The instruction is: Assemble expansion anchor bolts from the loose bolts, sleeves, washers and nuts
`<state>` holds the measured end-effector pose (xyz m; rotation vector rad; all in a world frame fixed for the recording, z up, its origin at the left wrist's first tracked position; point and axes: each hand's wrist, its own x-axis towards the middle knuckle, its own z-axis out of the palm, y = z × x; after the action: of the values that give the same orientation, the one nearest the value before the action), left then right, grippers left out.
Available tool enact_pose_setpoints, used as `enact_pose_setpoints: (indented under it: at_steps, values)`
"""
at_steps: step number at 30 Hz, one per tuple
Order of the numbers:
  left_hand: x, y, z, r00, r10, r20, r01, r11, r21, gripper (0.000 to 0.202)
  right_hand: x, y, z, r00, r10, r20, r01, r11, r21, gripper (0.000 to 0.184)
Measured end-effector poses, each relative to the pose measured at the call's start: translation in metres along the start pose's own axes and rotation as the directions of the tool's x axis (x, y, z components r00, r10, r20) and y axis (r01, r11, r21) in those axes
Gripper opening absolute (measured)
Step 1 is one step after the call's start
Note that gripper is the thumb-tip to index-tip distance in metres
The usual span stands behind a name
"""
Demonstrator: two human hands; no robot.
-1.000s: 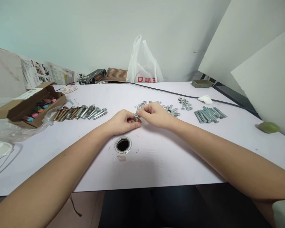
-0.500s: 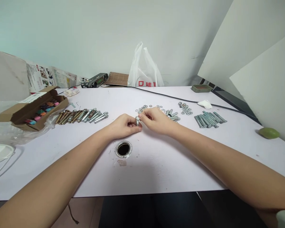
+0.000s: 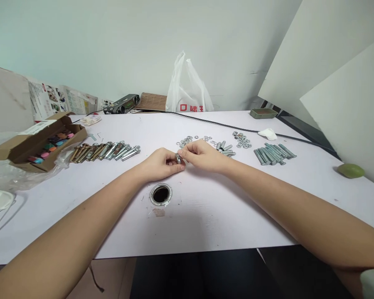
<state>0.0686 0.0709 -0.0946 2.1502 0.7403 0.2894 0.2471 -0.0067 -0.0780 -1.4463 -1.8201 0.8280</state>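
My left hand and my right hand meet at the middle of the white table, just beyond a round metal-rimmed hole. Both pinch a small silver bolt between their fingertips; the left hand's fingers curl round its shank, the right hand's fingertips are on its head end. Whether a nut or washer sits on it is too small to tell. Behind my right hand lie loose washers, a few short bolts and a heap of nuts.
A row of anchor bolts lies at left beside an open cardboard box of coloured pieces. Long bolts lie at right. A black cable, white plastic bag, green tray and green fruit are further out.
The bolt has tipped from upright to a lower slant between my fingers, and my right fingertips have shifted on its end. The camera view moved slightly.
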Motion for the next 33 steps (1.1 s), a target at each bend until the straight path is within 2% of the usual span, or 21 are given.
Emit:
enact_pose_setpoints:
  at_steps: [6,9,12,14,16,18,21,27,33]
  values:
    - [0.001,-0.001,-0.001,1.0,0.021,0.012,-0.021,1.0,0.01,0.034,-0.001,-0.007,0.001,1.0,0.028,-0.005,-0.028,0.999,-0.036,0.041]
    - [-0.001,0.001,-0.001,0.999,0.019,0.035,-0.018,1.0,-0.022,0.033,-0.002,-0.007,-0.009,0.998,0.05,-0.041,-0.054,0.994,-0.098,0.045]
    - [-0.001,0.002,-0.001,1.0,-0.015,0.018,0.015,1.0,-0.023,0.035,-0.002,0.006,-0.03,0.975,0.077,-0.206,-0.132,0.954,-0.268,0.043]
    - [0.001,0.002,0.0,1.0,-0.022,-0.022,0.022,1.0,-0.005,0.035,-0.002,0.019,-0.045,0.935,0.115,-0.335,-0.249,0.886,-0.391,0.037]
    - [0.004,0.003,0.001,0.997,-0.014,-0.079,0.015,1.0,0.018,0.035,0.0,0.033,-0.056,0.902,0.185,-0.389,-0.361,0.817,-0.449,0.026]
    - [0.007,0.003,0.003,0.991,-0.004,-0.136,0.009,0.999,0.034,0.034,0.003,0.044,-0.061,0.888,0.259,-0.38,-0.425,0.777,-0.464,0.019]
    - [0.011,0.002,0.007,0.984,0.003,-0.176,0.004,0.999,0.043,0.033,0.011,0.052,-0.058,0.883,0.305,-0.356,-0.45,0.763,-0.463,0.02]
    - [0.011,0.003,0.009,0.99,-0.003,-0.144,0.01,0.999,0.045,0.032,0.027,0.063,-0.05,0.882,0.301,-0.362,-0.447,0.775,-0.447,0.015]
    - [0.009,0.004,0.009,0.99,-0.013,-0.139,0.023,0.997,0.071,0.033,0.027,0.062,-0.053,0.868,0.363,-0.338,-0.472,0.814,-0.338,0.007]
